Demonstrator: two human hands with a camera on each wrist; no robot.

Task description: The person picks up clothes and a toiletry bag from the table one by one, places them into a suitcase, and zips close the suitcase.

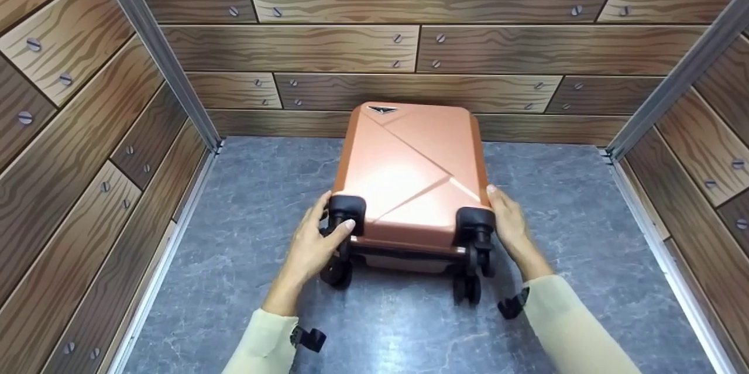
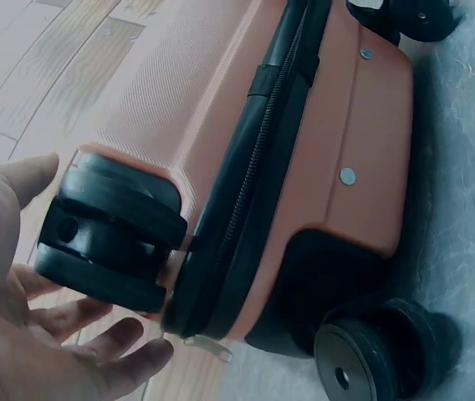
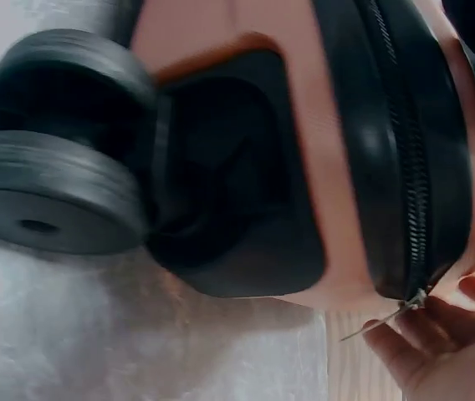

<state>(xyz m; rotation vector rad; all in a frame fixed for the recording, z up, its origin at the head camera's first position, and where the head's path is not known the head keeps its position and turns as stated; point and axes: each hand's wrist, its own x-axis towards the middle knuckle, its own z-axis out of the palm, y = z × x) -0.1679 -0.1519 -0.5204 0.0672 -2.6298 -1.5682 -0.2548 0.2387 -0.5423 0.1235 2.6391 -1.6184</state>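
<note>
A rose-gold hard-shell suitcase (image 1: 409, 169) lies on its broad side, its black caster wheels (image 1: 467, 289) facing the person. My left hand (image 1: 313, 242) is at its near left corner, thumb over the black wheel housing and fingers along the side. In the left wrist view, that upper caster (image 2: 108, 234) sits between the thumb and the spread fingers (image 2: 137, 368). Against the near right side rests my right hand (image 1: 509, 222), with fairly straight fingers. The right wrist view has these fingertips (image 3: 396, 351) beside a zipper pull (image 3: 388, 317) at the black zipper band (image 3: 413, 184).
Grey marbled flooring (image 1: 263, 187) lies under the suitcase. A wood-plank-patterned wall (image 1: 327, 49) rises close behind it, with similar side walls left and right. Metal posts (image 1: 161, 49) stand at the back corners, and pale rails edge the floor. Each sleeved wrist wears a small black camera (image 1: 309, 339).
</note>
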